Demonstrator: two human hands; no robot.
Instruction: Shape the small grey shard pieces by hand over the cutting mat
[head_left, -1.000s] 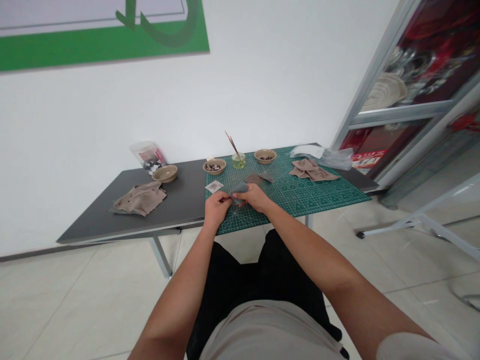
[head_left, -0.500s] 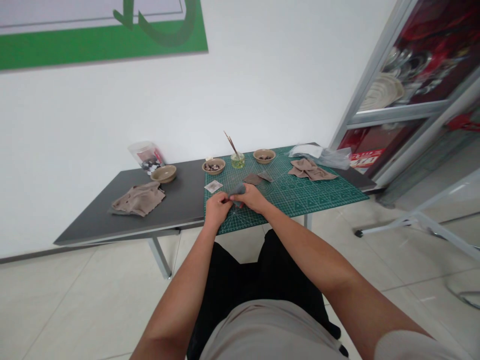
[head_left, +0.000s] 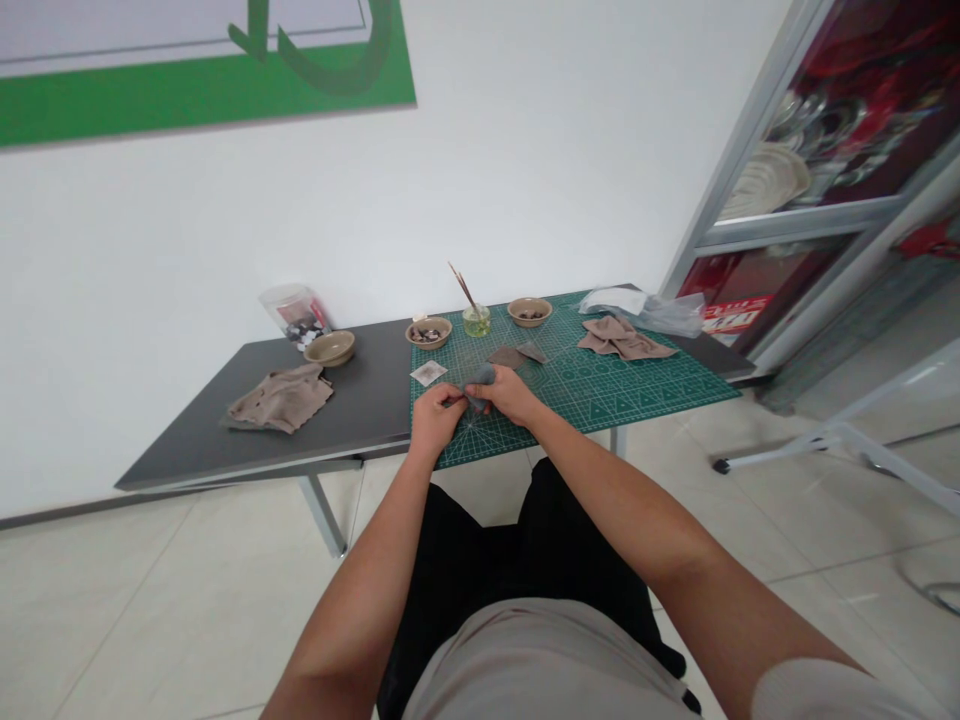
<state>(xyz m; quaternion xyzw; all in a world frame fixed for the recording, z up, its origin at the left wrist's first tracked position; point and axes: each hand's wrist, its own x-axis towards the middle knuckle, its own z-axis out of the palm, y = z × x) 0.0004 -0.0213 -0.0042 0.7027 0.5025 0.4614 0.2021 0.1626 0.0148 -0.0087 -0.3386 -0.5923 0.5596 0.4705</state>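
The lone camera sat on the person's head, facing forward and down, looking closely over the left hand (head_left: 436, 418) and right hand (head_left: 511, 393) above the worktop (head_left: 352, 420).

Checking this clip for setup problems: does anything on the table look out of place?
The green cutting mat looks askew: its near edge seems to overhang the front of the grey table, close to the left hand, instead of lying within it.

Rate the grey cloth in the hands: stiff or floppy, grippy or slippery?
Likely floppy and light: the grey cloth bunches between the left hand and right hand. Expect draping, like the crumpled tan cloth on the cutting mat. Probably not slippery, but the texture is too small to tell.
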